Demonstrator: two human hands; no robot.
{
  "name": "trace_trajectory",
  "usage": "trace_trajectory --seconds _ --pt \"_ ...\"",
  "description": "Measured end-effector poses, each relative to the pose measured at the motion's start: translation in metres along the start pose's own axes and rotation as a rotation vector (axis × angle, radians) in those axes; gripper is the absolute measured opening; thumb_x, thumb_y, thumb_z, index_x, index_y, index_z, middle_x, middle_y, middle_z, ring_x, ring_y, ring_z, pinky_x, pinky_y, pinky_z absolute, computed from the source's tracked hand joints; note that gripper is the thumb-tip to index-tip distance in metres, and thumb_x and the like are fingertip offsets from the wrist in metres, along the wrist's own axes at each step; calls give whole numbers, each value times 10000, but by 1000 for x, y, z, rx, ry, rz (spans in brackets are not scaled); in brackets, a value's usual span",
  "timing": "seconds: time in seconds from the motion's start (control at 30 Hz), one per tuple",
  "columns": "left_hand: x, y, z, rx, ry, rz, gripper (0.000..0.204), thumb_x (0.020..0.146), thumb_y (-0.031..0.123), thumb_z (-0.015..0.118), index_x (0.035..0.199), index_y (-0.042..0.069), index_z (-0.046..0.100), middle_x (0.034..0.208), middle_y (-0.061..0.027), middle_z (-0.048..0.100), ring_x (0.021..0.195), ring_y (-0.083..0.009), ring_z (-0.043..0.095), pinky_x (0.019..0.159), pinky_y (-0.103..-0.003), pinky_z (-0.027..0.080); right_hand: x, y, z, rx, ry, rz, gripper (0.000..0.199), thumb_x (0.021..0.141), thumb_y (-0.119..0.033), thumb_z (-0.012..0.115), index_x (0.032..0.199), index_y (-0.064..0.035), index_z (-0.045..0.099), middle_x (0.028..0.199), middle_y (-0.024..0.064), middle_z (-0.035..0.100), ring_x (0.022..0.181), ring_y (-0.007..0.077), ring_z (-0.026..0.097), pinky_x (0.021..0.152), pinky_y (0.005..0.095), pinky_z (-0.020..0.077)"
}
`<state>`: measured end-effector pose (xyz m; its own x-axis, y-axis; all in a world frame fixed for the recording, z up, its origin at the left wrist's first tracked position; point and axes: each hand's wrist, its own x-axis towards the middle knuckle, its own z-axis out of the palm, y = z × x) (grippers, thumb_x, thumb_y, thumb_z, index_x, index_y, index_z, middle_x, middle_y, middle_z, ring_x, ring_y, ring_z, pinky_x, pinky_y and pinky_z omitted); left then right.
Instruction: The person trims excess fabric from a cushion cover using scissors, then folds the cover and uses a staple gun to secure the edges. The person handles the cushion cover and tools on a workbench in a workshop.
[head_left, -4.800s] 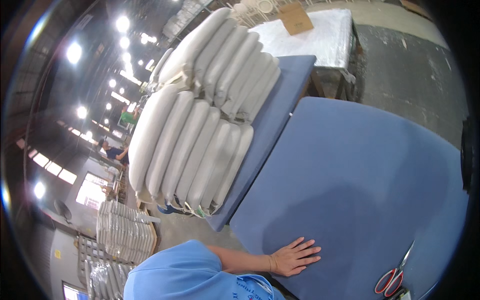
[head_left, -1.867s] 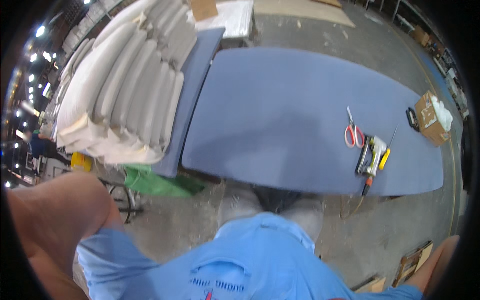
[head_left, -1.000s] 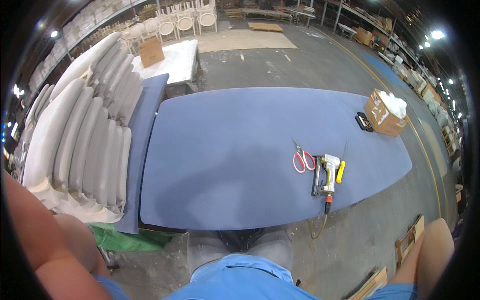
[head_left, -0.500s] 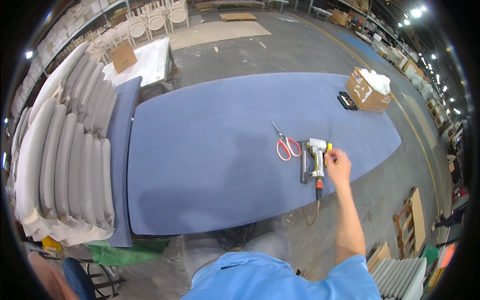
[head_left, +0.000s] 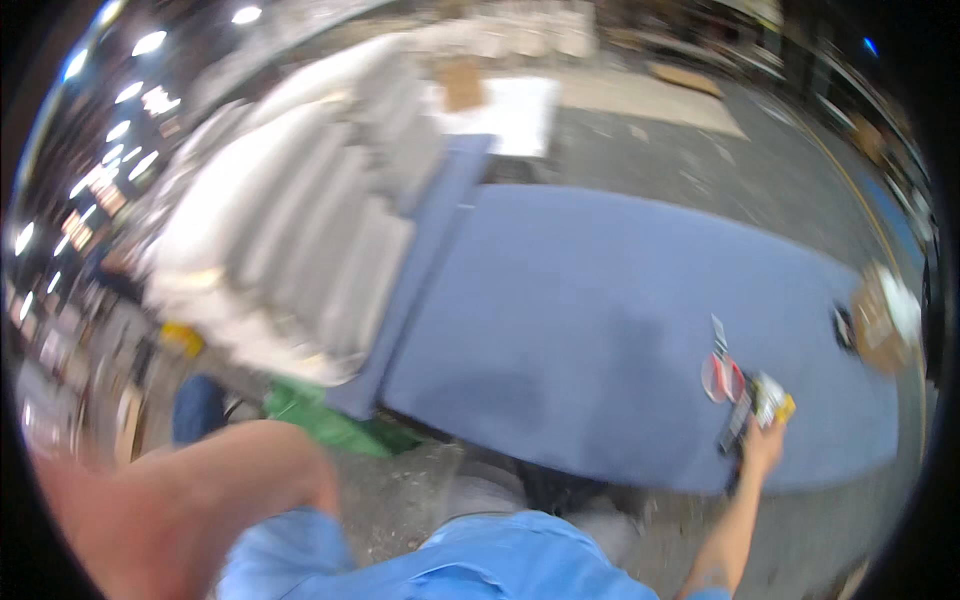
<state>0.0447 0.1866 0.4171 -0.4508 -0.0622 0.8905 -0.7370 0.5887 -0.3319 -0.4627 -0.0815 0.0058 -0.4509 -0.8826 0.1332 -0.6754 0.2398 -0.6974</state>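
On the blue padded board (head_left: pixel 560 300) lies a pneumatic staple gun (head_left: pixel 768 398), smeared by motion. My right hand (head_left: pixel 764 448) is over the staple gun's handle, with its fingers closed around it. A yellow screwdriver handle (head_left: pixel 787 408) shows just beyond these fingers. Red-handled scissors (head_left: pixel 721 372) rest to the left of the gun, blades pointing away from me. My left arm (head_left: pixel 220 485) is raised and bent at the lower left. Its hand blurs into the dark rim, so the fingers cannot be made out.
Grey padded cushions (head_left: pixel 290 230) stand in a row at the left. A cardboard box (head_left: pixel 882 325) with white stuffing sits at the board's far right, beside a small black case (head_left: pixel 845 328). Green cloth (head_left: pixel 325 415) hangs below the cushions. Behind is a white-topped table (head_left: pixel 520 110).
The view has swung left and blurred. My right hand has shifted from beside the screwdriver handle onto the staple gun. My left arm has risen and come further into view.
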Motion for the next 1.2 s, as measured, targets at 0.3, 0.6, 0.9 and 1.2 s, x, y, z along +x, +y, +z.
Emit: trace_trajectory --seconds 0.3,0.6,0.9,1.2 --pt "-298 179 112 -660 -301 -1916 337 1079 241 591 1314 18 684 1229 -91 741 1126 -180 684 990 -350 534 -19 -34 13 -158 -52 -265 837 854 -455 830 1454 -13 449 1124 262 695 947 407 726 783 479 600" --pt "-318 125 44 -93 -393 -1502 298 1030 230 597 1223 36 715 1090 -173 730 1030 -350 702 893 -432 558 -27 -38 -5 -149 76 -394 756 863 -380 828 1415 7 486 1112 239 715 878 384 731 735 479 608" --pt "-359 31 -10 360 -206 -1595 257 995 217 645 1158 47 748 1059 -162 750 929 -320 722 839 -385 561 -19 -49 -5 -51 -219 -115 716 830 -172 849 1414 -25 462 1080 207 714 752 273 734 581 381 610" --pt "-379 -9 -25 231 -291 -1963 293 1008 268 608 1154 89 788 1059 -118 790 964 -253 763 874 -336 569 -34 -84 -24 -339 -56 -369 608 871 -353 823 1288 31 602 1110 240 717 866 376 726 736 473 600"
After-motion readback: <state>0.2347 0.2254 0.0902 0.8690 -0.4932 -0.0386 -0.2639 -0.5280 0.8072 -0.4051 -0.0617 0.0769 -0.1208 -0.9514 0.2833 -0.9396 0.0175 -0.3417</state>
